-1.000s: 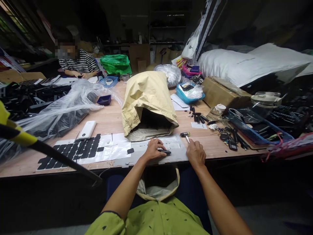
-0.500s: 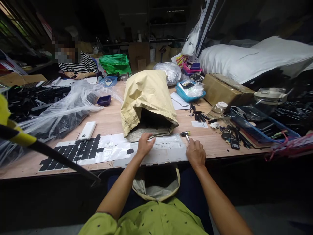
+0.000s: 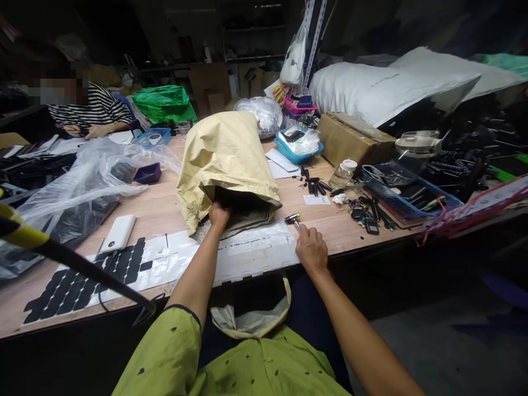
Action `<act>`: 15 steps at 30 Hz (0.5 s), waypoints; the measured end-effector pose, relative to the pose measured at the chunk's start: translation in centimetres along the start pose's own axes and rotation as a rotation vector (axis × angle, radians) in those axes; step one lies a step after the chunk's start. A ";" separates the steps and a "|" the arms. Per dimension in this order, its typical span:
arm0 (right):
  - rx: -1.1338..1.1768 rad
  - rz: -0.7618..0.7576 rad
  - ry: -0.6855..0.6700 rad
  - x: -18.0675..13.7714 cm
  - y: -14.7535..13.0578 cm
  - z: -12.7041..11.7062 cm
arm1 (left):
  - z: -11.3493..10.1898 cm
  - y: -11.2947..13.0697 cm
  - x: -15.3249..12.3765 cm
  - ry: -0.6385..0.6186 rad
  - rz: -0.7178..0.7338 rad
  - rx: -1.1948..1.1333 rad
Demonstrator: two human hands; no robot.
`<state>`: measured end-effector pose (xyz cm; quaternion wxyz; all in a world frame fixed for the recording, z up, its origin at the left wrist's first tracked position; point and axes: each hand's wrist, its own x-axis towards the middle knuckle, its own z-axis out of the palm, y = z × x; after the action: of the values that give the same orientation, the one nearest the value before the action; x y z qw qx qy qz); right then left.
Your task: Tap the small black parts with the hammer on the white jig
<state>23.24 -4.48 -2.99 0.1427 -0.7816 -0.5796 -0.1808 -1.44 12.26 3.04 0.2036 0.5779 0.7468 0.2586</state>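
Observation:
My left hand (image 3: pixel 219 215) reaches into the mouth of a yellowish bag (image 3: pixel 226 148) lying on the table. Its fingers are hidden in the dark opening. In my right hand (image 3: pixel 312 248) is a small hammer (image 3: pixel 293 219), gripped by its metal handle, with the yellow-tipped head pointing away from me. Between my arms, along the table's front edge, lies a grey-white board (image 3: pixel 251 256) with dark marks. Below it, a second open bag (image 3: pixel 251 322) rests at my lap.
Rows of black stickers (image 3: pixel 82 280) and a white power bank (image 3: pixel 118 232) lie left. To the right are small black parts (image 3: pixel 315 186), a jar (image 3: pixel 343 175), keys (image 3: pixel 365 217) and a blue basket (image 3: pixel 412 192). A co-worker in a striped shirt (image 3: pixel 103 104) sits at the far left.
My left hand has moved forward from the bag's edge into its opening. The right hand still holds the hammer by the board. The view has turned rightward.

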 end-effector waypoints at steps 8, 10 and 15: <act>0.031 0.017 -0.009 0.1 0.0 0.3 | -0.9 -3.9 -4.8 0.016 0.074 -0.302; 0.029 0.026 -0.008 0.2 0.0 0.3 | -0.9 -5.0 -6.5 -0.040 0.156 -0.427; 0.039 0.023 -0.027 0.3 0.0 0.2 | -0.6 -6.8 -9.0 -0.078 0.345 -0.369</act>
<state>23.39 -4.13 -3.08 0.1523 -0.7878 -0.5758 -0.1570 -4.73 2.13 -0.64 0.2872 0.6594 0.5687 0.3991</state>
